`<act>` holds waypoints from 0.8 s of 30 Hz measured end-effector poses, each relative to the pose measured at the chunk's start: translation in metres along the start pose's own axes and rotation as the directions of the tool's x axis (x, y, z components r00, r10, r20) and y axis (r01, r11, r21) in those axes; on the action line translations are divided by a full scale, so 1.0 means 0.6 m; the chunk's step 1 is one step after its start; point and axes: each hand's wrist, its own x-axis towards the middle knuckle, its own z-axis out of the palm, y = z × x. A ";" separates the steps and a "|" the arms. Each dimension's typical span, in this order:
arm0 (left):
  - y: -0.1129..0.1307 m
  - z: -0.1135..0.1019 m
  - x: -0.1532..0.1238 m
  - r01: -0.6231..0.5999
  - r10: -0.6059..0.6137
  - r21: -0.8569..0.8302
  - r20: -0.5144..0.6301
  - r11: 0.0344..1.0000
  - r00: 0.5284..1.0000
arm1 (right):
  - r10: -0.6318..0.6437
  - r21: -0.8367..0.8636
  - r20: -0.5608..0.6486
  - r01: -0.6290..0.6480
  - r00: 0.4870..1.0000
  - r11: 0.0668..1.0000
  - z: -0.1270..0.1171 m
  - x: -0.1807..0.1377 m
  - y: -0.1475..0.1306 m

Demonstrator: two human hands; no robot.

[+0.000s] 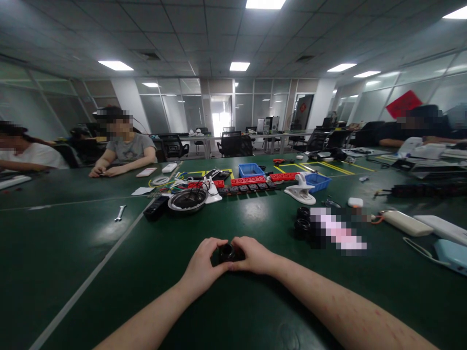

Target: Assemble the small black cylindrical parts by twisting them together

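Both of my hands close around a small black round part with a hollow centre, low over the green table. My left hand grips it from the left, thumb below and fingers above. From the right, my right hand does the same, and the two hands nearly meet around it. Its lower side and right edge are partly covered by my fingers. Similar black round parts sit together on the table, ahead and to the right.
Ahead are a round metal dish, a black device, red strips, a white stand and blue trays. A wrench lies left, power banks right. A person in grey sits across the table.
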 end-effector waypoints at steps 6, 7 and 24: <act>-0.002 -0.004 -0.001 -0.036 0.041 -0.073 0.056 0.997 0.998 | -0.137 0.037 0.040 0.135 0.990 0.990 -0.005 0.001 0.010; -0.003 -0.003 -0.002 -0.032 0.037 -0.079 0.062 0.996 0.997 | -0.145 0.045 0.045 0.143 0.988 0.989 -0.004 0.002 0.013; 0.009 0.012 -0.007 0.073 -0.071 0.054 -0.043 0.996 0.997 | 0.038 -0.229 -0.113 -0.064 0.993 0.971 0.025 -0.004 -0.017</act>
